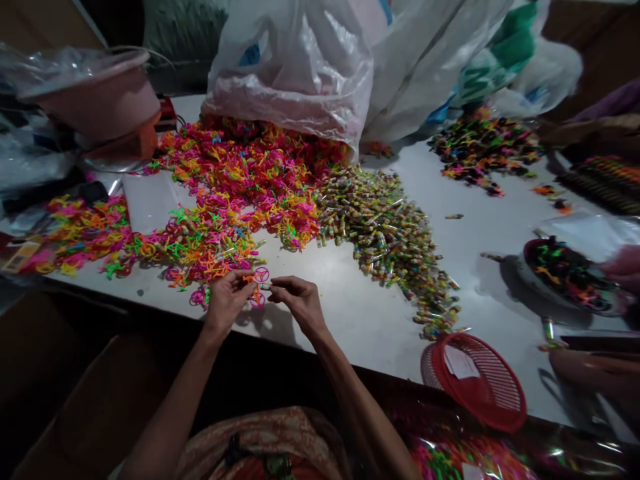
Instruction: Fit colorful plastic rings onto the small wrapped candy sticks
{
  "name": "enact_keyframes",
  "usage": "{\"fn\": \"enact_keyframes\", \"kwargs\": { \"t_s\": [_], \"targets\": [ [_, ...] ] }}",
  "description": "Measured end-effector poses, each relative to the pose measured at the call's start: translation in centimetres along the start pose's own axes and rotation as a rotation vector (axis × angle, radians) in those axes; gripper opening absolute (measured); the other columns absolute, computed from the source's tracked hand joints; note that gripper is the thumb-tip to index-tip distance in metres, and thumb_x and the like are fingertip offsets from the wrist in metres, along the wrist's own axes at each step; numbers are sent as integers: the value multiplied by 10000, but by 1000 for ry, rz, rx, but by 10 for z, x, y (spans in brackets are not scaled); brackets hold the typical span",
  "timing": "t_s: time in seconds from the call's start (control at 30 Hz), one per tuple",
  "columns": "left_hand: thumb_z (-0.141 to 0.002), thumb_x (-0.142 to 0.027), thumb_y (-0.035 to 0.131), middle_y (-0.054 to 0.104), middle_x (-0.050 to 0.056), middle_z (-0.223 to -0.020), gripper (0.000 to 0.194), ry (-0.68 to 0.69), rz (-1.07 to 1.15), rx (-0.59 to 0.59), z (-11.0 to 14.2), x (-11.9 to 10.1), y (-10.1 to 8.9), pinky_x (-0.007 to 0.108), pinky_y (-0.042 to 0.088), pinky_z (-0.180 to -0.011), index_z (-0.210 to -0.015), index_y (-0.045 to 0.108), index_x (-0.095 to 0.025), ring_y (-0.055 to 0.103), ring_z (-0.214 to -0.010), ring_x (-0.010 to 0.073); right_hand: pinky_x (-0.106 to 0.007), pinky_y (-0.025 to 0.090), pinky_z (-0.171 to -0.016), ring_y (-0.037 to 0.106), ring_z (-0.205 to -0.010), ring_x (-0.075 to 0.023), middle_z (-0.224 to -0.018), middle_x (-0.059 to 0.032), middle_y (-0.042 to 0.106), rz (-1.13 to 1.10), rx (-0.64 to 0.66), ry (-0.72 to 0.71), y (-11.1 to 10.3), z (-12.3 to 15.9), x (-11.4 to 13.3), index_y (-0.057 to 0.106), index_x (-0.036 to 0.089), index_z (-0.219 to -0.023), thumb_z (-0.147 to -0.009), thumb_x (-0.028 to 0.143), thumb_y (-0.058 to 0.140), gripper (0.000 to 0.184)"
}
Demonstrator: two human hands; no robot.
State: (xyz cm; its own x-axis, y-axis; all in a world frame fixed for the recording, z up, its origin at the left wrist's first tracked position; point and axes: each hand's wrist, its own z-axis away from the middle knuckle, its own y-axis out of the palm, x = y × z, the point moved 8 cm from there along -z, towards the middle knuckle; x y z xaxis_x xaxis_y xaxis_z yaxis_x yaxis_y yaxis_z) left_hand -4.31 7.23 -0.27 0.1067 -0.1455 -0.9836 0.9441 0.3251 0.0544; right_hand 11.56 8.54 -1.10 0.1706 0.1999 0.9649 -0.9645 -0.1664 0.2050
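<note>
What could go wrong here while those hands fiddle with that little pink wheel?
The pink wheel is pinched only at the fingertips of the left hand and right hand, so it might slip into the heap of neon plastic parts. The red basket overhangs the table edge and could tip off.

Overhead light brightens the white tabletop (360, 313) and glares off crumpled translucent plastic bags (300, 60), while the foreground sinks into shadow and wide-angle edges bend and blur.
</note>
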Motion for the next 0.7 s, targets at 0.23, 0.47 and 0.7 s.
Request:
{"fn": "enact_keyframes", "kwargs": {
  "t_s": [0.23, 0.47, 0.7],
  "targets": [
    [-761, -278, 610, 640, 106, -1102, 236, 566, -814, -371, -16, -87, -42, 430, 439, -949, -975, 680, -206, 588, -1055, 277, -259, 489, -572, 601, -645, -127, -996, -68, 642, 402, -209, -124, -79, -38, 0, 701, 192, -990, -703, 370, 676, 339],
    [-866, -201, 465, 671, 99, -964, 212, 556, -936, 23, -75, -56, 95, 359, 438, -906, -907, 673, -211, 623, -987, 243, -337, 489, -733, 605, -816, -205, -1113, -115, 604, 945, -348, -200, -107, -98, 28, 631, 203, -1188, -831, 290, 519, 384],
    [-666, -110, 665, 699, 120, -877, 306, 121, -672, -44, -132, 2, 120, 418, 433, -875, -960, 677, -195, 625, -999, 319, -300, 480, -732, 614, -890, -217, -1109, -81, 610, 1094, -175, -200, -76, -78, 12, 687, 244, -1074, -828, 283, 548, 286]
  ]
}}
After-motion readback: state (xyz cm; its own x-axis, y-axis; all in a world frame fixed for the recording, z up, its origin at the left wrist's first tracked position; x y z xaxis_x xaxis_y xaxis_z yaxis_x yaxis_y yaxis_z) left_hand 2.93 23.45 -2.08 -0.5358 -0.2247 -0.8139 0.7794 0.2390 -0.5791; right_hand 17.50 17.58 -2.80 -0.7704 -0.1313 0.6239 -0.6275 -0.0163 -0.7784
